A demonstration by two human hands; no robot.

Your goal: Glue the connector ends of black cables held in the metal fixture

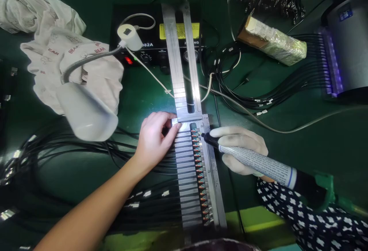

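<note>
My bare left hand (156,138) pinches the upper left edge of a slotted metal fixture (188,174), thumb on top. Several black cables lie side by side across the fixture, ending in small connectors (198,154) with coppery orange parts along its right side. My right hand (244,147), in a white glove, is closed around a dispensing syringe (258,163) wrapped in printed paper. The syringe is tilted, its black tip over the topmost connectors; whether it touches them I cannot tell. A green fitting (324,189) joins the syringe's rear end.
A black dispenser box (155,57) stands behind, crossed by a metal rail (172,44). Left are a white lamp (87,111) and printed cloth (74,51). Right are a wrapped block (273,40), looped cables (244,97) and a grey machine (349,44) with a purple glow.
</note>
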